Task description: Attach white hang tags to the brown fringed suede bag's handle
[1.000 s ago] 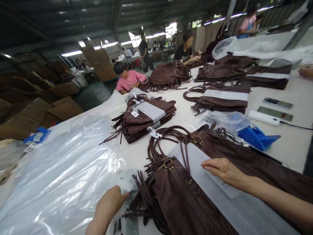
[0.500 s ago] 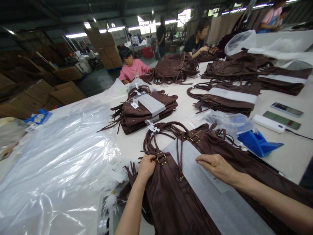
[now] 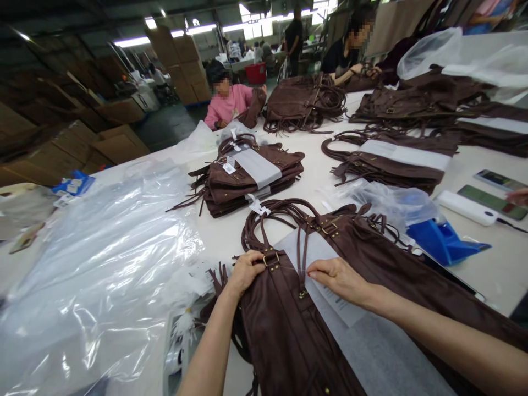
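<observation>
The left hand grips the top edge of a brown leather bag beside its brass buckle, fingers curled over the rim and closed on the leather. The right hand lies flat on the sheet of white tissue paper that covers the bag, its fingers pressed together, fingertips just beside a thin strap running down the front. The bag lies at the near edge of the worktop, its looped handles reaching toward the middle. Left of it, clear plastic bags spread over the near left corner. Further in sits a stack of folded bags banded with white paper — tags dangling from it. To the right, a blue tray rests by crumpled plastic, with a white power bank and two phones toward the right edge. A person in pink sits at the far edge.
</observation>
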`<action>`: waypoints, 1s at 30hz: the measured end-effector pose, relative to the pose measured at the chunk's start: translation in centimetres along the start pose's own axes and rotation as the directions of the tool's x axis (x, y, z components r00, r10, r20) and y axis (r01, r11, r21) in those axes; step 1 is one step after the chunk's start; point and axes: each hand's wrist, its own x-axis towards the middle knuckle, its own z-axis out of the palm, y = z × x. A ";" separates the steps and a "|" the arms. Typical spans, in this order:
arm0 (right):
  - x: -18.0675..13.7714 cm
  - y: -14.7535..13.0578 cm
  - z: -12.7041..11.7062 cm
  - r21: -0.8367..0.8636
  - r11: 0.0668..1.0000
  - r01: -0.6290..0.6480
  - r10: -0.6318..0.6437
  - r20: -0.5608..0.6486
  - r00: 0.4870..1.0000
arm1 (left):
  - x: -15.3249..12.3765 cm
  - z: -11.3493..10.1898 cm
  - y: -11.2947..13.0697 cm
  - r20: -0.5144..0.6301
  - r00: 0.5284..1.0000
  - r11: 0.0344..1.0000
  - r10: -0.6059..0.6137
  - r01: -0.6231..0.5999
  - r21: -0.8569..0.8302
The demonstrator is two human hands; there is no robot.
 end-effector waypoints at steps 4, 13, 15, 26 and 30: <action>0.4 0.3 0.6 -0.042 0.999 -0.012 0.012 0.005 1.000 | -0.5 -0.3 0.5 -0.048 0.998 0.968 -0.030 0.041 0.248; -0.5 -1.7 1.7 -0.578 0.799 0.163 -0.319 -0.178 0.931 | -4.5 -0.9 2.6 -0.156 0.982 0.778 0.106 0.016 0.629; -0.5 -2.6 2.6 -0.697 0.669 0.257 -0.485 -0.147 0.862 | -4.7 -0.4 2.8 -0.218 0.967 0.841 0.130 0.009 0.541; -3.7 0.1 7.8 -0.552 0.738 0.389 -0.491 -0.044 0.870 | -4.6 1.7 2.7 -0.272 0.954 0.989 0.129 -0.145 -0.038; -3.3 0.9 7.3 -0.490 0.805 0.333 -0.430 -0.097 0.897 | -4.4 2.0 2.5 -0.220 0.969 0.984 0.116 -0.143 -0.110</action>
